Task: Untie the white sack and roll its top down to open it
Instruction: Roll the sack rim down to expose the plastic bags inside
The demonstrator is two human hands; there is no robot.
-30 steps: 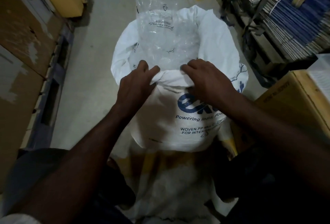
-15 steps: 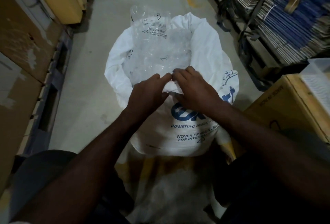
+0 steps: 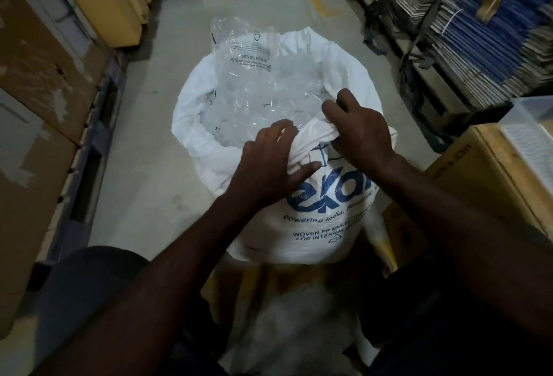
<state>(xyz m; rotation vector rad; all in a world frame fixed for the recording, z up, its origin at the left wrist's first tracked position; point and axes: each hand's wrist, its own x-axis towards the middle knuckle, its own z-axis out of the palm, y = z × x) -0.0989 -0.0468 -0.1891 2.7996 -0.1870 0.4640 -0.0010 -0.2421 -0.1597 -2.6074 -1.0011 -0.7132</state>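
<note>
Sack [image 3: 314, 220], white with blue print, stands on the concrete floor [image 3: 143, 166] at the centre of the view, its mouth open and its rim rolled over. Both hands sit on the near rim: the left hand [image 3: 269, 166] at about 7 o'clock from the mouth's centre, the right hand [image 3: 362, 133] at about 4 o'clock. Left fingers curl over the rolled edge with the thumb laid flat on the outer face, pinching the fold. Right fingers are bunched tight around a gathered twist of the white cloth. Clear plastic bags [image 3: 257, 76] fill the mouth, one sheet standing up toward 12 o'clock.

Blue lettering on the sack is partly covered by the right forearm, so the words are cut short. Lower part of the sack fades into shadow between the person's legs, and what lies there is hard to make out.

Half a second ago the two hands met at the middle of the near rim; now the right one has shifted toward 3 o'clock and the fold between them is thicker
</note>
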